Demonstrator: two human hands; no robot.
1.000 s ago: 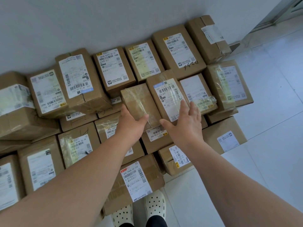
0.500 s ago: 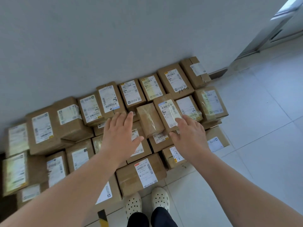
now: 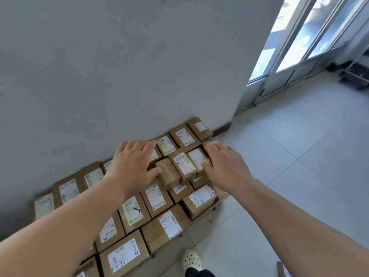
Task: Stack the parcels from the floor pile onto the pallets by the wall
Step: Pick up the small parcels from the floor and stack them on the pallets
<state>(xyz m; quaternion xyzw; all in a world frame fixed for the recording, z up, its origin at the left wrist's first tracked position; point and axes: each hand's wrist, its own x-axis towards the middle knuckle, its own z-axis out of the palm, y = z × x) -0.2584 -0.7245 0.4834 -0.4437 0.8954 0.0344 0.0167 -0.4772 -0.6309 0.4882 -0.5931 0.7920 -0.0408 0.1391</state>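
While both hands hover empty, head view: parcels packed in rows against wall, ahead of and below hands. Now left hand: flat, fingers spread, thumb just beside taped parcel on top layer; contact, cannot tell. Then right hand: relaxed, fingers straight, holding nothing, over right end. Taped parcel's long axis runs away toward wall, between hands; left nearer. Floor pile out of frame.

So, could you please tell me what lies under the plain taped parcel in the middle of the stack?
Under the plain taped parcel, labelled parcels of a lower layer show at its near edge. Anything deeper in the stack is covered.
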